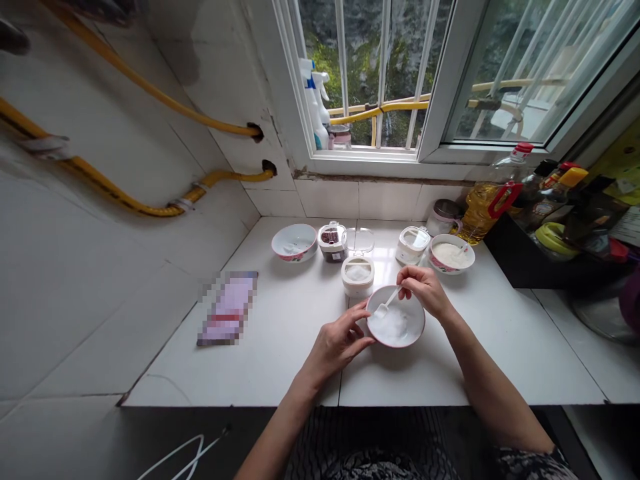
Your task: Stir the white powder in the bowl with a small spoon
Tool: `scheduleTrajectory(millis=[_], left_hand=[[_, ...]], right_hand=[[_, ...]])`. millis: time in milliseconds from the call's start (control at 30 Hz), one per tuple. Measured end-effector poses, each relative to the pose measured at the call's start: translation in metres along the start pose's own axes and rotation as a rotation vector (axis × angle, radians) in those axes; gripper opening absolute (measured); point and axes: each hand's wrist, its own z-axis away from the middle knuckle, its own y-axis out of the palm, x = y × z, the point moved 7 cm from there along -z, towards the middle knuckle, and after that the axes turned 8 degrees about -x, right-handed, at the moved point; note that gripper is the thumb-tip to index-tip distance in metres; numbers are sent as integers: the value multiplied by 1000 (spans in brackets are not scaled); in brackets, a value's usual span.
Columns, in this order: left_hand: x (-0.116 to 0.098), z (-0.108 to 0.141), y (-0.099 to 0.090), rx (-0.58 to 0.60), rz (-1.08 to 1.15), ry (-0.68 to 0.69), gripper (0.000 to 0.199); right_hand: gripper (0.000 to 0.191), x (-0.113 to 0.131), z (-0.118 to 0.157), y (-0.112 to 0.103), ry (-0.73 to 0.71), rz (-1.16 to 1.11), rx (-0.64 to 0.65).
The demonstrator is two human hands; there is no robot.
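A white bowl (411, 327) with a thin red rim holds a heap of white granules (393, 325). My left hand (344, 337) grips the bowl's left edge between thumb and fingers. Pinched in my right hand (423, 288) is a small white spoon (387, 305), its tip tilted down inside the bowl over the granules. Just behind the bowl stands an open white container (358, 275) with white granules in it. Farther right, a flowered bowl (451, 255) holds a pale powder and a spoon.
A flowered bowl (295, 243), a container of dark contents (333, 241) with its clear lid open and another white container (412, 245) stand at the back. An oil bottle (477, 207) and a black rack (525, 257) are on the right. A blurred purple packet (231, 308) lies left.
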Motion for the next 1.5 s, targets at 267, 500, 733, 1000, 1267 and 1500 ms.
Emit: scheduleTrajectory(millis=[267,500,733,1000,1267,1500], left_hand=[[-1,0,0,1,11,-10,27],[-2,-1,0,3,0,-18,27],[-2,-1,-1,-15,8,8,31],[0,-1,0,-6,3,-21,30],[2,0,1,-4,6,-33,30],[2,0,1,-3,9,-38,29]], right_hand=[[10,-5,-2,-1,49,-4,-33],[9,-9,-4,-2,107,-54,-32],[7,-11,-8,-8,157,-202,-59],[10,9,-8,-7,-143,-191,-258],[15,54,20,24,-840,487,-242],[20,61,26,30,-998,579,-206]])
